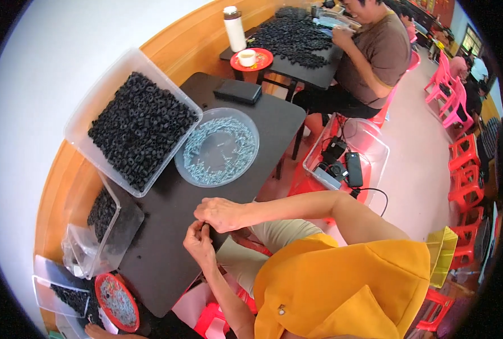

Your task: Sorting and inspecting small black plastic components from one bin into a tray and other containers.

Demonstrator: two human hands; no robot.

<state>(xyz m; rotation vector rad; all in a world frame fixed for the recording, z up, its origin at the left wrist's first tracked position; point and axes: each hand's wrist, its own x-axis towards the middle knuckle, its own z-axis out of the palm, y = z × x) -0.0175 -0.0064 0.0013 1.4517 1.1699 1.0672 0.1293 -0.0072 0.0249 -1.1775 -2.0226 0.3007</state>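
My two hands meet over the near edge of the dark table point(169, 237). The fingertips of my left hand point(199, 244) pinch a small black part point(206, 227), mostly hidden between the hands. Right above it, my right hand point(220, 213) is closed, its fingers curled down against the left ones; what it holds is hidden. Beyond them stands a round clear dish point(253, 155) of small silvery pieces, which look like screws. A large translucent bin point(82, 123) heaped with black ring-shaped parts leans beside the dish.
Another clear bin point(128, 229) holds black parts at the left. Lower left is a red tray point(100, 294) with silvery pieces, and another person's hand point(96, 332). A black box point(237, 91) lies at the table's far end. Ahead, a person point(375, 51) works at another table; chargers fill a tub point(375, 152).
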